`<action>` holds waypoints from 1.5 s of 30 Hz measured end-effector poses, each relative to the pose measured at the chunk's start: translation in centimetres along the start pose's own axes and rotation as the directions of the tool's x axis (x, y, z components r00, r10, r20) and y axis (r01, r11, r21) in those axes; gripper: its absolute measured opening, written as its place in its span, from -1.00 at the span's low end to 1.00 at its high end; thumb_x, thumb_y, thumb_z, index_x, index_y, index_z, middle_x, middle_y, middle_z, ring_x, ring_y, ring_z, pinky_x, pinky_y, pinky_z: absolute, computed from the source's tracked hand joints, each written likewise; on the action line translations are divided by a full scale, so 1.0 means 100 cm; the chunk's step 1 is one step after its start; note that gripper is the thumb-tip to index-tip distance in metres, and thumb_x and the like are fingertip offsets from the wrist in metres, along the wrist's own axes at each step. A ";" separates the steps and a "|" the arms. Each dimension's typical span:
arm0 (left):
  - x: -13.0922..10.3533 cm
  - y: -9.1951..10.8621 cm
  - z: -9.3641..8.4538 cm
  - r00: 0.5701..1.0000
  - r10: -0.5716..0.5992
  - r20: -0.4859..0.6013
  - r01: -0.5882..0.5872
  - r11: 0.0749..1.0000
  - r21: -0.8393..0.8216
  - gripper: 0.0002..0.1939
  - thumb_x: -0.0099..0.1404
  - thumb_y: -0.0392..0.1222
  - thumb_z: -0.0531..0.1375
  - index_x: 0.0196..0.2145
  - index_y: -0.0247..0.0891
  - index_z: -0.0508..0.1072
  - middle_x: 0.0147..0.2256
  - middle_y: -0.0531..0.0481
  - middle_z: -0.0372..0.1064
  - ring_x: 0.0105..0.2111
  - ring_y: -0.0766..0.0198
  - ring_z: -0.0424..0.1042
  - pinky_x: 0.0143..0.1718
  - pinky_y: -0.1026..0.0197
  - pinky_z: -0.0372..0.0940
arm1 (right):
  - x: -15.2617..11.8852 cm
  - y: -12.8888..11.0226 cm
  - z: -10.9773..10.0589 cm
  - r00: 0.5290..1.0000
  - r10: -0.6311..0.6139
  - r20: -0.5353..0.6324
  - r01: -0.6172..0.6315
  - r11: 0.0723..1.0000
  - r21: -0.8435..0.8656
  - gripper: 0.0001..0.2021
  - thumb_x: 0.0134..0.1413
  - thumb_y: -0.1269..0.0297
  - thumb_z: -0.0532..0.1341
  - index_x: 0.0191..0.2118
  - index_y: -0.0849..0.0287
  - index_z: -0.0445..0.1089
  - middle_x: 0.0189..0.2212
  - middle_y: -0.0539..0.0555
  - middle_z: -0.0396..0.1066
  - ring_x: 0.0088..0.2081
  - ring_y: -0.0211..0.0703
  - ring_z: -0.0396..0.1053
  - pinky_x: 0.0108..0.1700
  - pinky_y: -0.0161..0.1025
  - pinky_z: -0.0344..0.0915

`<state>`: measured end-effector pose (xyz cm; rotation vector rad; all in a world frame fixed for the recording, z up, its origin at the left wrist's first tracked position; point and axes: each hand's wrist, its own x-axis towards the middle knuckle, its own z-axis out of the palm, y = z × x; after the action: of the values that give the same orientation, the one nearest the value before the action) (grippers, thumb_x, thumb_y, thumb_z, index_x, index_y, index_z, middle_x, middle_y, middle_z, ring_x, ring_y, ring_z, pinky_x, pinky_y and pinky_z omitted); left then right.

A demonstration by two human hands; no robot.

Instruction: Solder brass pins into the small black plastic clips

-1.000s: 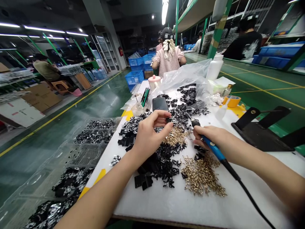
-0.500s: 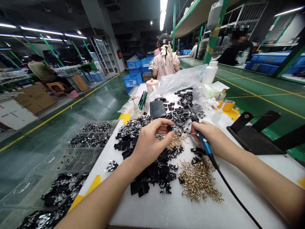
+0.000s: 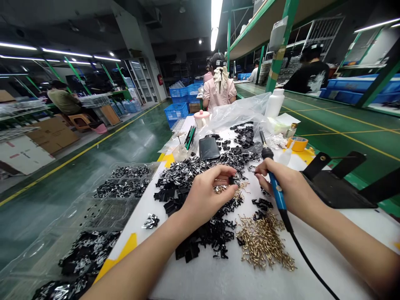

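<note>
My left hand [image 3: 210, 191] is closed, pinching a small black part [image 3: 233, 180] between thumb and fingers above the middle of the table. My right hand [image 3: 286, 183] is wrapped round a blue-handled soldering iron [image 3: 277, 189], its metal tip pointing up and away from me. At the right fingertips shows a small thin metal piece [image 3: 252, 168]; whether they grip it, I cannot tell. Below the right hand lies a heap of brass-coloured bent pins [image 3: 264, 241]. Black small parts [image 3: 215, 233] lie heaped under and beyond my left hand.
A phone [image 3: 209, 148] lies beyond the heaps. Clear divided trays [image 3: 106, 212] with parts stand at the left. A black metal stand [image 3: 340, 187] and orange tape roll [image 3: 297, 143] are at the right. A white bottle [image 3: 275, 103] stands behind. A co-worker [image 3: 219, 89] sits ahead.
My right hand has shifted right, and the soldering iron now stands more upright. A thin metal piece now shows at the right fingertips. The left hand keeps its pinch on the black part.
</note>
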<state>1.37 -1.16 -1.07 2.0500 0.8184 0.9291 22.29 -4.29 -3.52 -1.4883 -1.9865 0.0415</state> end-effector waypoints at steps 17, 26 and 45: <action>-0.005 0.003 0.010 0.995 -0.096 0.010 0.097 0.986 -0.136 -0.61 0.10 -0.16 0.26 -0.11 -0.34 0.43 -0.25 -0.14 0.46 -0.26 0.19 0.47 -0.20 0.17 0.44 | -0.014 -0.035 0.004 0.984 -0.131 -0.124 0.175 0.863 0.474 -0.80 0.09 0.47 0.10 -0.40 0.09 0.02 -0.32 0.05 0.28 -0.29 -0.27 0.30 -0.27 -0.30 0.25; -0.004 0.005 0.006 0.995 -0.104 0.008 0.103 0.979 -0.177 -0.62 0.14 -0.17 0.23 -0.08 -0.32 0.41 -0.23 -0.12 0.44 -0.25 0.21 0.45 -0.18 0.18 0.42 | -0.012 -0.030 -0.003 0.986 -0.073 -0.153 0.129 0.908 0.399 -0.77 0.05 0.42 0.17 -0.39 0.09 0.03 -0.18 0.09 0.32 -0.14 -0.16 0.32 -0.12 -0.17 0.21; -0.004 0.002 0.005 0.998 0.000 0.055 0.006 0.994 -0.111 -0.63 0.20 -0.24 0.16 -0.02 -0.34 0.32 -0.13 -0.14 0.42 -0.14 0.23 0.44 -0.03 0.19 0.36 | -0.012 -0.029 -0.003 0.991 -0.094 -0.100 0.123 0.935 0.333 -0.86 0.11 0.36 0.11 -0.37 0.09 0.06 -0.22 0.12 0.35 -0.19 -0.19 0.36 -0.23 -0.25 0.30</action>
<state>1.63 -1.77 -1.29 1.9690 0.7242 0.8925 20.12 -6.47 -2.76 -1.1403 -1.8794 0.2584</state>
